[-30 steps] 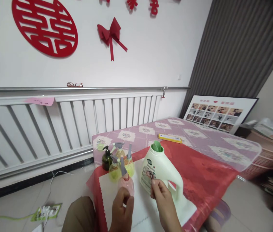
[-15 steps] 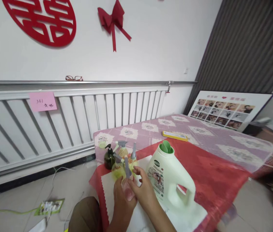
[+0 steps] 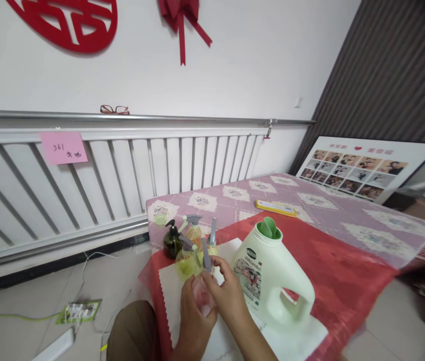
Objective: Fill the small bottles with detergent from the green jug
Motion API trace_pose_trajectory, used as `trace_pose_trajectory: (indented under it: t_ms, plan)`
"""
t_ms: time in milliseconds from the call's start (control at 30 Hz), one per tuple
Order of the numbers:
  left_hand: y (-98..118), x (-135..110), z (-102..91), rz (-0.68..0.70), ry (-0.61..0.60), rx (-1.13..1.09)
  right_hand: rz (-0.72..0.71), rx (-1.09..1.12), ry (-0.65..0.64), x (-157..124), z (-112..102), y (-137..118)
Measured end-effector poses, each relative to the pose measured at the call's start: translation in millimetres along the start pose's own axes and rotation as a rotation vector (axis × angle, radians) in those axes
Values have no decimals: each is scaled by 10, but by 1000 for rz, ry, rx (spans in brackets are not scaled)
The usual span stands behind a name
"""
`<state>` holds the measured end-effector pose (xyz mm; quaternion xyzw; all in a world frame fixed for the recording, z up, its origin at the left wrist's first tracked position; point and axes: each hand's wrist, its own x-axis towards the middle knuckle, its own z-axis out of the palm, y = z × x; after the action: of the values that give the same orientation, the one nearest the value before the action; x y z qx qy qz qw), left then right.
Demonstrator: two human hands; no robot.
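My left hand [image 3: 194, 313] is wrapped round a small clear pump bottle [image 3: 202, 297] with pinkish contents, tilted in front of me. At its neck, the fingers of my right hand [image 3: 224, 287] close round the base of the grey pump head [image 3: 206, 255]. Just beyond stand several other pump bottles: a dark green one [image 3: 172, 241], a yellow-green one [image 3: 186, 265] and an amber one [image 3: 194, 233]. Right of my hands is a large pale green jug [image 3: 272, 276], with a green cup-like piece [image 3: 268, 227] sitting in its mouth.
A red cloth [image 3: 321, 260] and a white sheet [image 3: 165, 286] cover part of the patterned table [image 3: 231, 193]. On it lie a yellow case [image 3: 275, 208] and a small green cap [image 3: 160, 219]. A power strip [image 3: 79, 312] is on the floor at left, and a radiator [image 3: 122, 175] runs behind.
The view has tilted down slightly and shifted. Both hands stay on the pink bottle; its grey pump head stands a little higher above the bottle, with my right fingers now nearer its base.
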<state>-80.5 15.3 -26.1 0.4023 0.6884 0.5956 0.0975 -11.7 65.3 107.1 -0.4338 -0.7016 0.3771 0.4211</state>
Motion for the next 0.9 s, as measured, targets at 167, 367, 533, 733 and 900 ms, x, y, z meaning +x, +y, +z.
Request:
trace_pose_trajectory:
  t_ms: [167,367,533,733,900]
  plan:
    - [-24,-14,-34,53,-16,40,-31,132,92,25,-221,-191]
    - [-89,-23,-47,53,-33,43,4,402,270,-40,-574,-367]
    - [-88,-35,-77,17,-70,-12,34,443,418,-143,-882,-392]
    - [-79,-34,-132,-18,-63,-76,-87,154,269,-277,-1057,-231]
    - [-76,-32,-159,-31,-45,-91,-268,-212,149,-411,-983,-103]
